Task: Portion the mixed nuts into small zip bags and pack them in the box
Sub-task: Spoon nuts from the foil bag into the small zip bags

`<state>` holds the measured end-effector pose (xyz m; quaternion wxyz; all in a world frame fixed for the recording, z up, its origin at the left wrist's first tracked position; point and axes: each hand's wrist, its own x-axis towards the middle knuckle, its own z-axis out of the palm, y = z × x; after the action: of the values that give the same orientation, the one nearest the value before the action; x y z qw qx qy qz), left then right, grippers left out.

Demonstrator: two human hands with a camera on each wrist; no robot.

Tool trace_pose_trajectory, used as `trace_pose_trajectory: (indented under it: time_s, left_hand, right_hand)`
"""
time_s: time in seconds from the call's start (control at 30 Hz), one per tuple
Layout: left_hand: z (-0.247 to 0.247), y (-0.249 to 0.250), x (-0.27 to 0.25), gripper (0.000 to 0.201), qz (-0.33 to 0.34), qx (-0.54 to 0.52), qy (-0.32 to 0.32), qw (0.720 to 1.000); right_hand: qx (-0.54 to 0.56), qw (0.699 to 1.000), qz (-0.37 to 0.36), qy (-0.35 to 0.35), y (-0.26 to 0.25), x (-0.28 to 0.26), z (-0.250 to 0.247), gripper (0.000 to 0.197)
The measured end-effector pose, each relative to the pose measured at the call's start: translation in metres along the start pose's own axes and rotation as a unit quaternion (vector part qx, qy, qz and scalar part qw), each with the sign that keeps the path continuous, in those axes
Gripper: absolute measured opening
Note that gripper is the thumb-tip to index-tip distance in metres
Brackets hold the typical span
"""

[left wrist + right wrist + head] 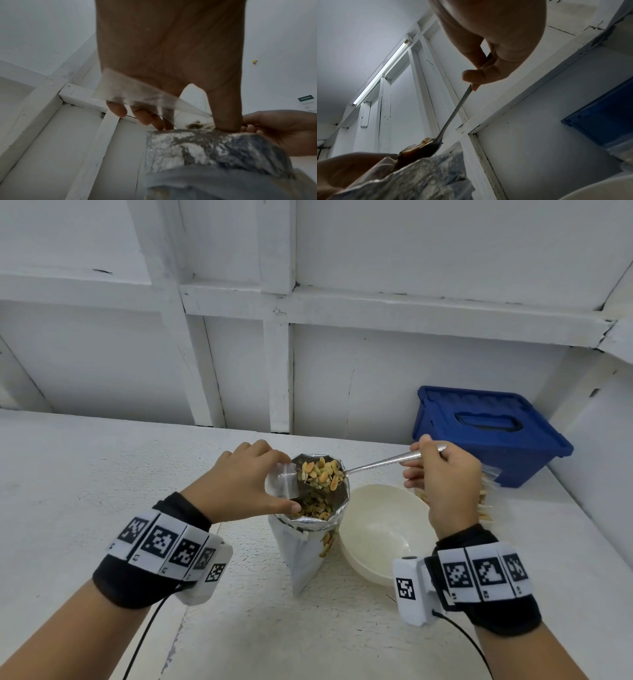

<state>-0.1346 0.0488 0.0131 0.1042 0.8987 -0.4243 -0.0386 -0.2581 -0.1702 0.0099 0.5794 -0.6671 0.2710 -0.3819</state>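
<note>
White table [102, 474], panelled wall [411, 364], blue box [486, 436]

Left wrist band [150, 563]: black fabric cuff behind the fingers, wrapped by a white strap carrying a row of square black-and-white coded markers.
Left camera unit [209, 577]: white box on the strap's inner side, one coded marker on its face, a thin black cable [144, 642] trailing from it along the forearm.
Right wrist band [486, 577]: same black cuff, white marker strap.
Right camera unit [409, 590]: white box, one marker, black cable [469, 645] leaving its rear.
</note>
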Motion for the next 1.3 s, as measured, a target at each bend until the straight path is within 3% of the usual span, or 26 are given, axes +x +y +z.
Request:
trace_pose_trajectory:
  time_s: [0.47,0.67,0.8,0.97,1.13,1.3]
  left_hand:
    - [0.013,0.011,0.013,0.098,0.018,-0.062,-0.026,0.998]
    - [0.016,0.017,0.015,0.093,0.013,-0.081,-0.010,0.997]
    - [0.016,0.021,0.016,0.093,0.003,-0.102,0.012,0.995]
    - [0.007,0.023,0.012,0.086,-0.032,-0.203,0.022,0.978]
    - [0.009,0.020,0.010,0.049,-0.043,-0.291,0.062,0.954]
    - [0.010,0.014,0.002,0.022,-0.056,-0.355,0.140,0.923]
  right_hand:
    - [0.001,0.996,0.034,-0.079,0.007,0.001,0.017,0.024]
    - [0.000,0.993,0.005,-0.117,-0.002,-0.002,0.029,0.024]
    - [-0.024,0.991,-0.044,-0.128,-0.015,-0.001,0.036,0.024]
    - [-0.074,0.972,-0.173,-0.138,-0.039,-0.002,0.041,0.023]
    - [-0.091,0.936,-0.301,-0.157,-0.061,-0.006,0.052,0.026]
    - [-0.058,0.933,-0.330,-0.131,-0.075,-0.001,0.046,0.023]
